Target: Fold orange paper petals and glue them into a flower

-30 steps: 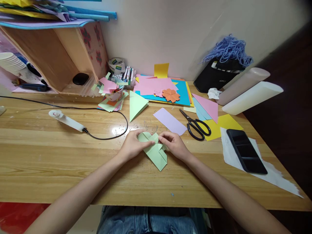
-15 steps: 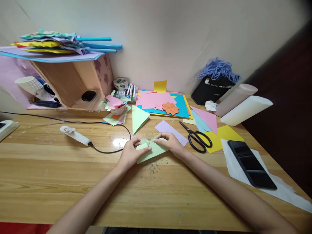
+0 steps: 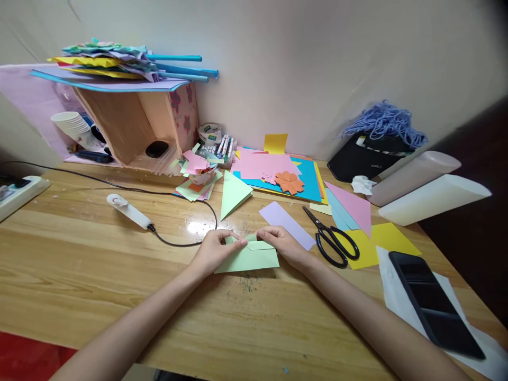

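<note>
A light green paper (image 3: 250, 261) with a folded upper edge is held just above or on the wooden table. My left hand (image 3: 218, 251) grips its upper left part, thumb on top. At the upper right, my right hand (image 3: 281, 242) pinches the folded edge. Behind my hands stands a folded green paper triangle (image 3: 234, 194). A purple paper strip (image 3: 286, 224) lies beyond my right hand, with black-handled scissors (image 3: 332, 238) to its right.
A white glue gun (image 3: 129, 210) with a black cable lies on the left. Coloured sheets (image 3: 265, 164) with an orange paper flower (image 3: 289, 183) are at the back. A phone (image 3: 432, 301) rests on white tissue at the right, near paper rolls (image 3: 432, 198).
The green paper has turned so its lower edge is nearly level, and its upper flap now lies folded down. The head view has shifted, moving the surroundings within the picture.
</note>
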The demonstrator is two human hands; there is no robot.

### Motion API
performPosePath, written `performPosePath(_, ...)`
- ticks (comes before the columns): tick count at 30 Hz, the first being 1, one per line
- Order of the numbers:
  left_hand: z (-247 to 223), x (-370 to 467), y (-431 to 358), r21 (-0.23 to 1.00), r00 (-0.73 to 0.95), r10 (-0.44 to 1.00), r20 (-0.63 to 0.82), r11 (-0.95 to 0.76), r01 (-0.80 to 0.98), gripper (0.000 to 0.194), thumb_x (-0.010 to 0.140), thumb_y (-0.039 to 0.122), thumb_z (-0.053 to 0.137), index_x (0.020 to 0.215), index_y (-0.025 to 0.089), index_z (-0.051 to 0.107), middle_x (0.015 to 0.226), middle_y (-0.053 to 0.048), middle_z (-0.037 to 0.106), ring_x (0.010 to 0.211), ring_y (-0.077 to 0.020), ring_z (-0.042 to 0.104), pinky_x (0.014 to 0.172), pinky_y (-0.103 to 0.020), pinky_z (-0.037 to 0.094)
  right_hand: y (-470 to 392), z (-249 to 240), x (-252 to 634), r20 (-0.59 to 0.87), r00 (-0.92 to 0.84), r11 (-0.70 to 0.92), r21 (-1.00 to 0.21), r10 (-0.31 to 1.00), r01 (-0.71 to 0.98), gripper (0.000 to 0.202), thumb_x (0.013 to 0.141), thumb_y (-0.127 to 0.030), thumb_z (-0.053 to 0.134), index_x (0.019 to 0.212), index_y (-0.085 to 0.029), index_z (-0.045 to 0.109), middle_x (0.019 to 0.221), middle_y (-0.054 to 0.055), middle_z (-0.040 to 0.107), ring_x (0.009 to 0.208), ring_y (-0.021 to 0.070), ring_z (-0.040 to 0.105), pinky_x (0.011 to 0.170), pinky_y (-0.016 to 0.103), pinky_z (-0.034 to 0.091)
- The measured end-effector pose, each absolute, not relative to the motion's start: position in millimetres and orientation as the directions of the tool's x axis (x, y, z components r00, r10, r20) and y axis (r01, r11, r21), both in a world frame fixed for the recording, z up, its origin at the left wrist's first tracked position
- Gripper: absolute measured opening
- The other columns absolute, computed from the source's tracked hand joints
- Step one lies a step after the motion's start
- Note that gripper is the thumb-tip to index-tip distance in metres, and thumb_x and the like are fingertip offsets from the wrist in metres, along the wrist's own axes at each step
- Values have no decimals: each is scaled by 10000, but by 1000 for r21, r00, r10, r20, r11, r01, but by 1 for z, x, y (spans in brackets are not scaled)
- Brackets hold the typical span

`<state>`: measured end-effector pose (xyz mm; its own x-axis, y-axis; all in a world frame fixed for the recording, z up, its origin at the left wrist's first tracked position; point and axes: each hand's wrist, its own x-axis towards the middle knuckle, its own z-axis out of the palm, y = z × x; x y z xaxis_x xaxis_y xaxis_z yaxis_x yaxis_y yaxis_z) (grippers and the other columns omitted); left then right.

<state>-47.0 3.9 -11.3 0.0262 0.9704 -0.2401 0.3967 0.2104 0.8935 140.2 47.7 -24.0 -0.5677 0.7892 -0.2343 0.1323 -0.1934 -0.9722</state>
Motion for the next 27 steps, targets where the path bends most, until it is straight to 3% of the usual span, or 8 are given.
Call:
performPosePath(5, -12, -49, 4, 892, 48, 954, -294, 256, 372, 371, 612, 482, 646, 722, 132, 705, 483, 24, 487, 455, -78, 341, 434, -203, 224, 53, -22, 146, -265, -639, -215, -964, 722, 156, 307, 710, -449, 625, 773, -149, 636, 743, 10, 573, 670, 113, 488, 606, 227, 358)
performPosePath(9, -14, -50, 4, 890, 38, 955, -296, 260, 375, 389, 611, 489, 648, 743, 128, 710, 512, 2, 534, 470, -89, 383, 437, -204, 246, 52, -25, 145, -299, -664, -198, -954, 685, 226, 318, 659, -432, 669, 776, -141, 621, 722, 17, 577, 653, 116, 497, 574, 222, 358)
performPosePath(15, -12, -54, 5, 917, 87, 964, -252, 210, 340, 400, 678, 504, 579, 700, 124, 700, 632, -28, 623, 556, -120, 485, 495, -208, 320, 43, -31, 138, -207, -560, -48, -958, 802, 284, 315, 703, -466, 601, 690, -152, 573, 634, -11, 526, 572, 104, 449, 496, 217, 306)
performPosePath(27, -14, -57, 6, 929, 190, 935, -301, 242, 281, 308, 627, 415, 654, 688, 116, 696, 672, -52, 658, 595, -129, 535, 541, -215, 366, 37, -27, 138, -116, -562, 93, -940, 819, 329, 281, 760, -435, 555, 725, -160, 607, 693, 1, 571, 640, 127, 495, 567, 222, 359)
